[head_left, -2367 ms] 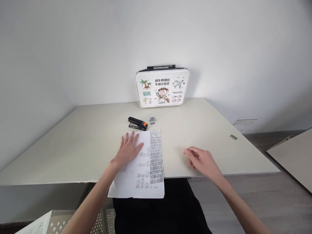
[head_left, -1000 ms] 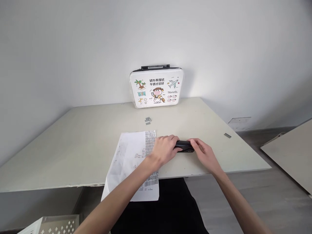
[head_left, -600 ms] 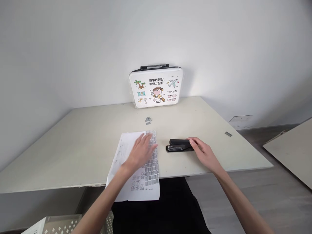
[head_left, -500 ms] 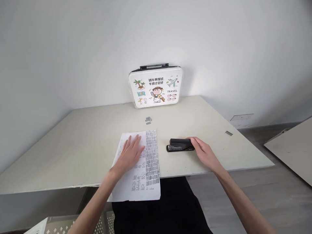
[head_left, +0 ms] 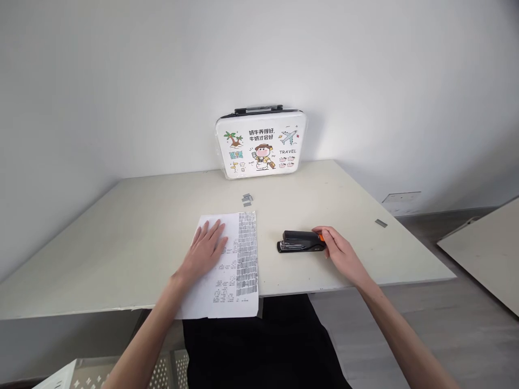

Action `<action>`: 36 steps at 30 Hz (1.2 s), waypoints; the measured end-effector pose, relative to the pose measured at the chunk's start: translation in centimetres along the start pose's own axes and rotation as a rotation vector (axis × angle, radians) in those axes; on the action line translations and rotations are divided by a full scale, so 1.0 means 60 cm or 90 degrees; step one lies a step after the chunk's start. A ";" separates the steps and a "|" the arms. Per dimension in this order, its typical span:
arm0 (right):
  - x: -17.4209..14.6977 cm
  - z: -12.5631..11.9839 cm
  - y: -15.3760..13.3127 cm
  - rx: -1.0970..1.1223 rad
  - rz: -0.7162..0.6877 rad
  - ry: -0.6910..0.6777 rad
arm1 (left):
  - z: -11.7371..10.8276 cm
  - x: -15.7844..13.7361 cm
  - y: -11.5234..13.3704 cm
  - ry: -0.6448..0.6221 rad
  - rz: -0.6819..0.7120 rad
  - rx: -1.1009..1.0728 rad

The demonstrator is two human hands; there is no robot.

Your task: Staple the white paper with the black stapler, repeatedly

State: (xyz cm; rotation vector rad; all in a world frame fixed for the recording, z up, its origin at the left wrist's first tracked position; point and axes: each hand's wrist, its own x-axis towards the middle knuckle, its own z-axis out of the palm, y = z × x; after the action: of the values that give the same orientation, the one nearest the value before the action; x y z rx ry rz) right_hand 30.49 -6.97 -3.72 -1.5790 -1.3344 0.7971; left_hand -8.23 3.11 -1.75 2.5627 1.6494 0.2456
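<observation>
My left hand lies flat on a stack of printed paper, fingers spread and pointing away from me. Dense grey bar-like marks run down the sheet's right side, and its near end hangs over the table edge. To the right, a black stapler rests on the table with its mouth toward the paper. My right hand grips the rear end, thumb on top, where an orange part shows. The fingers under the stapler's rear are partly hidden.
Several small grey staple strips lie beyond the paper, and another strip lies near the table's right edge. A white case with cartoon prints leans on the wall at the back. A perforated light-coloured basket stands below the table.
The paper has slid left and away from me under my left hand. My right hand has drawn back slightly on the stapler, uncovering its orange part. The stapler has hardly moved.
</observation>
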 end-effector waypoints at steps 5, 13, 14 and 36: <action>0.002 0.001 0.004 -0.015 -0.024 0.013 | -0.007 -0.001 0.018 0.106 0.055 -0.015; 0.002 0.002 -0.004 -0.016 -0.032 0.030 | -0.020 0.019 0.137 0.151 0.222 -0.202; 0.001 0.002 -0.007 -0.021 -0.030 0.033 | -0.017 0.022 0.155 0.140 0.235 -0.219; -0.007 0.016 -0.014 -0.108 -0.057 0.035 | -0.027 0.075 0.149 0.010 0.245 -0.209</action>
State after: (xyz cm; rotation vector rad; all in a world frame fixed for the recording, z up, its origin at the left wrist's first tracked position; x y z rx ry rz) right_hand 29.22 -7.15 -3.37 -1.6468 -1.4530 0.5947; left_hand 1.28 3.45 1.66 2.5919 1.0009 0.5154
